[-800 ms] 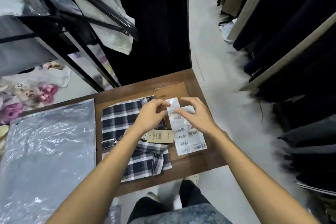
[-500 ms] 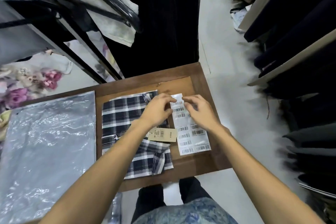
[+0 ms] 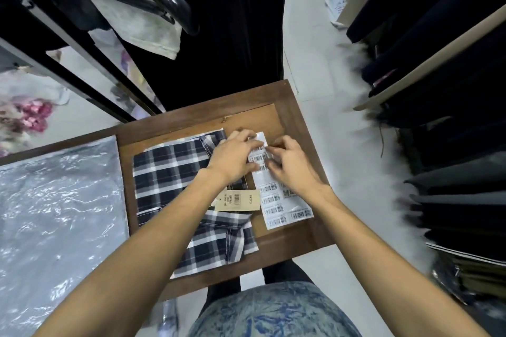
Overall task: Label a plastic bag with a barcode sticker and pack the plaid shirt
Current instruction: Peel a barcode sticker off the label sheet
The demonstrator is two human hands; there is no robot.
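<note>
Left hand (image 3: 235, 157): fingers pressed on barcode sticker sheet (image 3: 276, 191), top end.
Right hand (image 3: 290, 164): fingers pinching at a sticker there.
Plaid shirt (image 3: 175, 172): under left wrist, on counter (image 3: 298, 128).
Plastic bag (image 3: 60, 200): well left of fingers.

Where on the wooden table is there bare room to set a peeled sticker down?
Bare wood shows along the table's far rim beyond the plaid shirt, and on the near right corner below the barcode sheet. The middle is crowded: left hand and right hand work on the sheet, and the plastic bag covers the left.
</note>
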